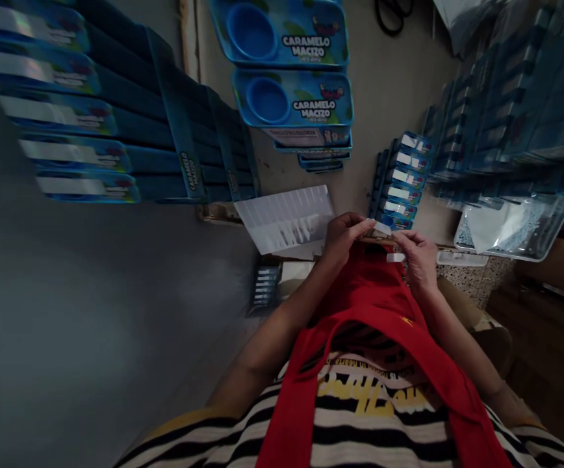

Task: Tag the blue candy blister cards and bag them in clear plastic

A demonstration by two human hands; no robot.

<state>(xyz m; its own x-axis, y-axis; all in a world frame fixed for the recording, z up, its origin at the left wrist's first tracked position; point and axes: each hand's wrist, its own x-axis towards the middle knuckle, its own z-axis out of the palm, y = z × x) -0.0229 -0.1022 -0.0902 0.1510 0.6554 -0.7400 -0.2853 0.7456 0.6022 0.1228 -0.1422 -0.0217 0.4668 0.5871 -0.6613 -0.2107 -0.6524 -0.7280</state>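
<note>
My left hand [344, 235] is closed in a pinch on one end of a small white sticker [382, 228], in front of my red apron [355, 286]. Around the sticker's other end the fingers of my right hand [419, 258] are pinched. A second short white strip [396, 258] shows below the right fingertips; whether it is held or stuck to them I cannot tell. To the left of my left hand lies a white sticker sheet [286, 221] with rows of strips. Just beyond both hands stands a small group of blue candy boxes [403, 175] with white labels.
Stacked blue boxes [116, 130] rise on the left, and more [501, 123] on the right. Boxes reading "Caramelo Macizo" [306, 101] stand at the table's back. A clear plastic tray [511, 227] sits at the right edge. Black scissor-like handles [393, 16] lie at the top.
</note>
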